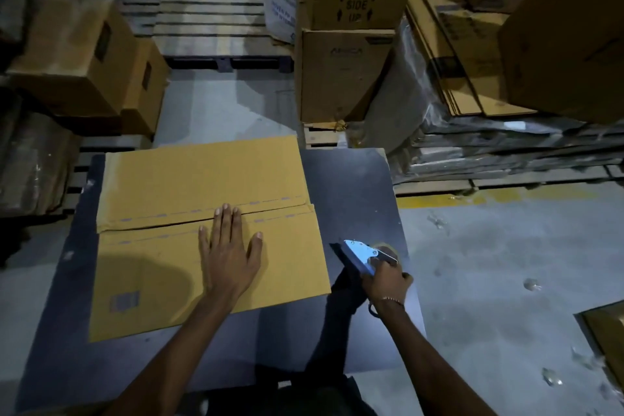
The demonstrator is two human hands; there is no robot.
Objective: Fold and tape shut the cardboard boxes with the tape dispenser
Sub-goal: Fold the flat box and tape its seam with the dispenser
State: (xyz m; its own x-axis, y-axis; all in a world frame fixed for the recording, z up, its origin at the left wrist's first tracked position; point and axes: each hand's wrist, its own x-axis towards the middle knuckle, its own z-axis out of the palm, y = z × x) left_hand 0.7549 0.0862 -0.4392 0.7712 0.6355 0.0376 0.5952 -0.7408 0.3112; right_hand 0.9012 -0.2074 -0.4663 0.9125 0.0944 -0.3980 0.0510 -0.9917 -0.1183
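A yellow-brown cardboard box (162,186) stands on a dark table (354,186), its two top flaps folded down and meeting at a seam across the middle. My left hand (228,246) lies flat on the near flap, fingers straight, fingertips at the seam. To the right of the box, my right hand (386,280) grips the handle of a blue tape dispenser (363,253) just above the tabletop, its front pointing toward the box's right edge.
Stacked cardboard boxes (347,34) stand beyond the table on the right, more boxes (77,54) at the left. A wooden pallet (212,10) lies on the floor ahead. Flat cardboard sheets (472,54) and wrapped bundles fill the right side. Grey floor (506,263) lies right of the table.
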